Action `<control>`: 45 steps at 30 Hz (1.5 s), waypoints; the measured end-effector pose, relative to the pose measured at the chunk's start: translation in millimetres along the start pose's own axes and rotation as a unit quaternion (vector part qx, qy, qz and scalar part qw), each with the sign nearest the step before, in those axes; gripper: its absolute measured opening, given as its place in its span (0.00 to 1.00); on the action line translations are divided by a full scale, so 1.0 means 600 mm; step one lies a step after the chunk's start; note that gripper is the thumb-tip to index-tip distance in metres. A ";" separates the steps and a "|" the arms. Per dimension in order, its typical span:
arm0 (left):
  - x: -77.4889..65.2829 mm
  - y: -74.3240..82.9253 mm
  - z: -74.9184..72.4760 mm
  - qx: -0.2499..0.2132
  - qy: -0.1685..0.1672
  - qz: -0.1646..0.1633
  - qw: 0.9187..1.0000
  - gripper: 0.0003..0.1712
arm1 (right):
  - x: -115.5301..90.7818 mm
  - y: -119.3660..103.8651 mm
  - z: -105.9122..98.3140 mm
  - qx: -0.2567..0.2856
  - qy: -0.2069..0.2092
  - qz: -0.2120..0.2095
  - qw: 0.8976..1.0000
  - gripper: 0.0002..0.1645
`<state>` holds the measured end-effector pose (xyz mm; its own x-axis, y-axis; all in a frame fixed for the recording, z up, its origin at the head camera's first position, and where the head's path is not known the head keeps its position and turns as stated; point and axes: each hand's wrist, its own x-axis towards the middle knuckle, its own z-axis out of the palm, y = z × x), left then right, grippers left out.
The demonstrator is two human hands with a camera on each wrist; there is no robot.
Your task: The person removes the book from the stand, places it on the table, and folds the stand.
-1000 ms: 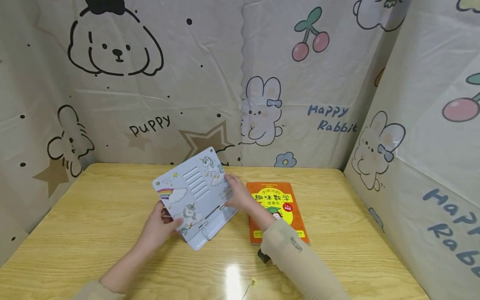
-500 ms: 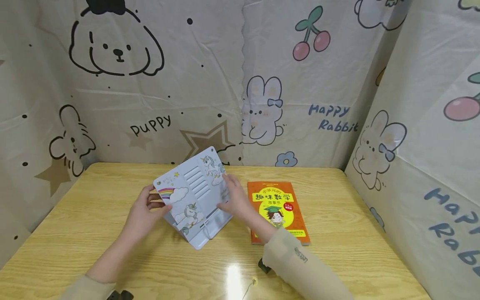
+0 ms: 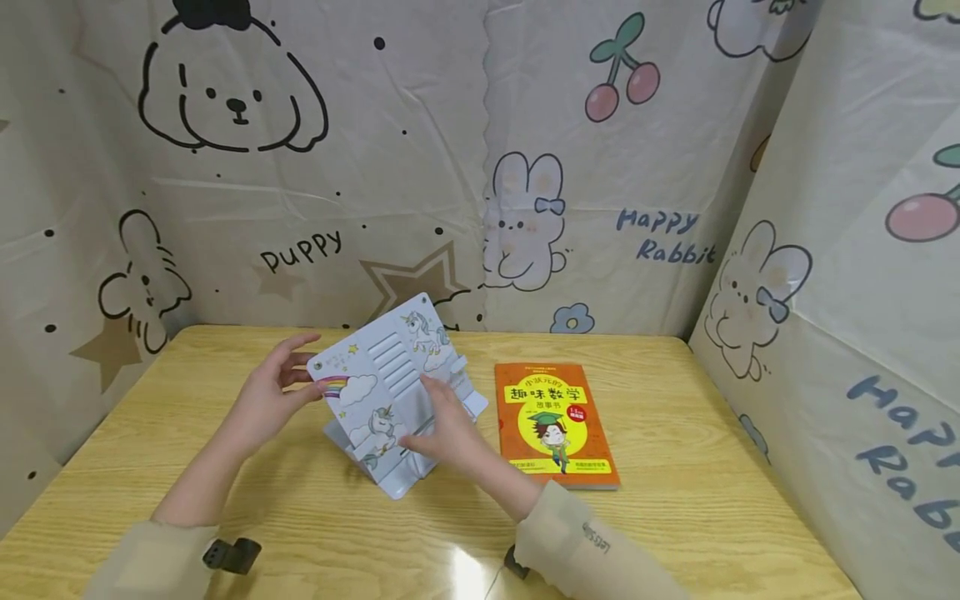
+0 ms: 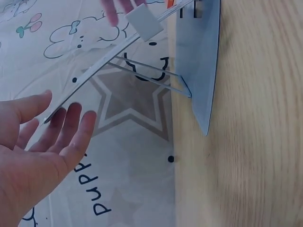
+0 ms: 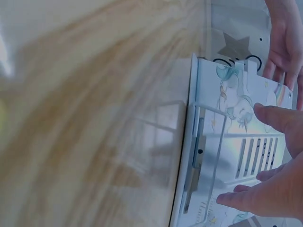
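Note:
A pale blue metal book stand (image 3: pixel 393 367) with unicorn and rainbow prints stands propped up on the table, tilted back. In the left wrist view, a wire prop (image 4: pixel 147 75) joins its leaning panel to the flat base (image 4: pixel 201 66). My left hand (image 3: pixel 262 400) is at the panel's upper left corner, thumb on the front side and loosely bent fingers on the back side, with the edge between them. Over the front of the panel, my right hand (image 3: pixel 453 429) has its fingers extended; in the right wrist view they lie near the slots and the wire page holder (image 5: pixel 221 146).
An orange children's book (image 3: pixel 555 425) lies flat on the wooden table (image 3: pixel 675 467), right of the stand. A patterned cloth (image 3: pixel 420 167) hangs behind the table and along its sides. Small black devices (image 3: pixel 232 554) are at the sleeves.
My left hand has slid up the panel's left edge to the upper corner, and its grip has loosened. The right hand has moved left from the right edge across the panel's front.

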<state>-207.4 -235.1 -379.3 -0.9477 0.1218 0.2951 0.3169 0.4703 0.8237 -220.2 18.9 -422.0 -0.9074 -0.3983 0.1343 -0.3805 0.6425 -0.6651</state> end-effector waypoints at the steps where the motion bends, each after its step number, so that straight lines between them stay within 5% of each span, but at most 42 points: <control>1: 0.001 -0.001 0.000 -0.001 -0.003 0.002 1.000 0.35 | -0.001 -0.001 0.003 -0.002 -0.005 0.001 1.000 0.56; 25: 0.002 0.005 0.018 -0.067 -0.013 -0.042 0.997 0.30 | 0.006 0.005 0.009 -0.031 -0.045 0.018 0.998 0.56; 45: -0.010 0.017 0.039 -0.114 -0.007 -0.032 0.993 0.31 | 0.020 0.022 -0.017 -0.014 -0.064 0.008 0.998 0.56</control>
<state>-199.6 -210.7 -383.7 -0.9663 0.1106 0.2324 0.2542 0.2682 0.9292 -237.7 29.3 -421.9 -0.8842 -0.4663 0.0275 -0.3717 0.6667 -0.6460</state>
